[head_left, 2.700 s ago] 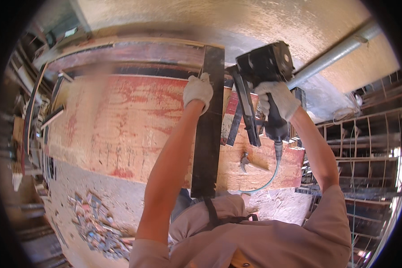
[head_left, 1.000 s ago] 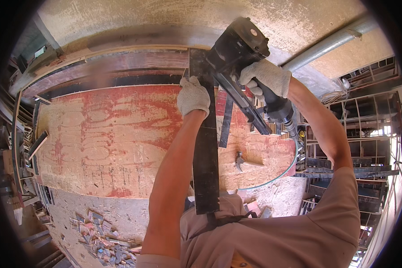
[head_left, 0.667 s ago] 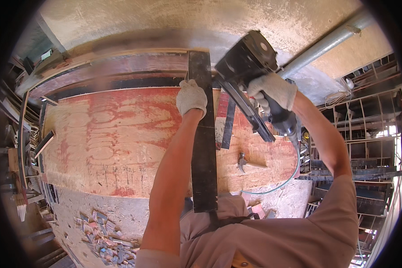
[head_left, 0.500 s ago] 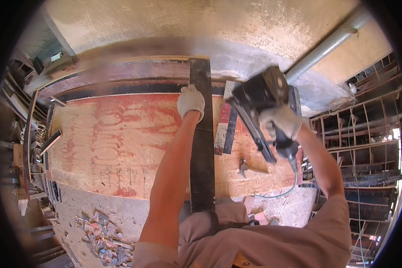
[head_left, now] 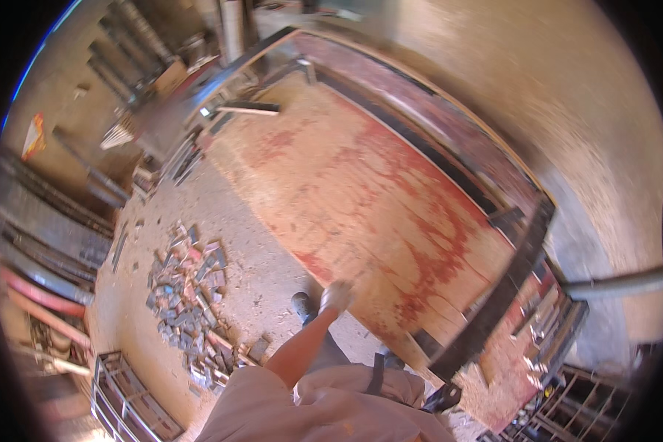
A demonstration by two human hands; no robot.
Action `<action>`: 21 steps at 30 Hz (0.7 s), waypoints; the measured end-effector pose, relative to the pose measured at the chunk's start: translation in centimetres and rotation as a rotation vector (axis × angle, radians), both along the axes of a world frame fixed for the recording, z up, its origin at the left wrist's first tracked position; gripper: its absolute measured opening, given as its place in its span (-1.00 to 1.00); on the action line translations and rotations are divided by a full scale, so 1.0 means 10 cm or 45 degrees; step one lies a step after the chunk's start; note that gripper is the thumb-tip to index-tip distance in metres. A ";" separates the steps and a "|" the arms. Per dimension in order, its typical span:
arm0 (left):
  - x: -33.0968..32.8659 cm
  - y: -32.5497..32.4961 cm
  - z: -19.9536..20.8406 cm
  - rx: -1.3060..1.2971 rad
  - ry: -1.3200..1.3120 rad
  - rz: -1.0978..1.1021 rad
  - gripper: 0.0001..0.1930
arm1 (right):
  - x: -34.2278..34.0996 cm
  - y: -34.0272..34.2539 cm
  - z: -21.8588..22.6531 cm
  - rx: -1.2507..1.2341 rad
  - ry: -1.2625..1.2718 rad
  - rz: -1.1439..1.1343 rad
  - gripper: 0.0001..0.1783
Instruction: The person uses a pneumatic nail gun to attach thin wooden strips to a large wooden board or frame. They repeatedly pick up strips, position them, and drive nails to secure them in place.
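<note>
Left hand (head_left: 337, 296): gloved, blurred, by near edge of desk (head_left: 324, 173)
Black board (head_left: 499, 295): across desk's right part
Offcuts (head_left: 191, 302): heaped left of desk

The board (head_left: 504, 298), long, narrow and black, lies across the red-stained wooden bench (head_left: 324, 184), one end at the frame (head_left: 416, 103) and the other at the bench's near edge.
</note>
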State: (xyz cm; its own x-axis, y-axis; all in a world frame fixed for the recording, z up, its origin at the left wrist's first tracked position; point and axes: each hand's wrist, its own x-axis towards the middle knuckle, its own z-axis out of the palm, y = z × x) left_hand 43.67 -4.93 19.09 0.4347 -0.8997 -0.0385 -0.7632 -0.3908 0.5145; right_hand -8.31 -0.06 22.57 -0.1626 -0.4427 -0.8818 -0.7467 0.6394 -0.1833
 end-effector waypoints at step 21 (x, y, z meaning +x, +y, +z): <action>5.94 1.84 0.26 -0.313 0.496 1.063 -0.66 | 7.16 -2.11 -0.27 -1.018 0.288 0.850 -0.43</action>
